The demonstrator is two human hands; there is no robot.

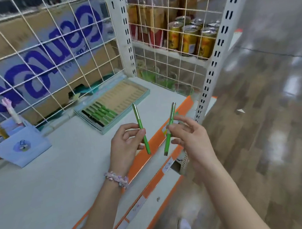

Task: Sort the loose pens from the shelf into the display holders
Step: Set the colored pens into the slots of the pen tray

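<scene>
Holding one green pen in each hand over the shelf edge is where this gets dicey. Your left hand pinches its pen mid-barrel between thumb and curled fingers, and your right hand has only a light fingertip pinch on the other pen, remaining fingers spread loose. Both pens stand nearly upright, out over the orange shelf lip, so if that right-hand grip slips, the pen probably drops to the floor rather than the shelf (annoying to chase). The slotted display tray sits further back near the wire grid, with green pens filling its left slots. Reaching in with both hands at once, you could knock the seated ones loose.
</scene>
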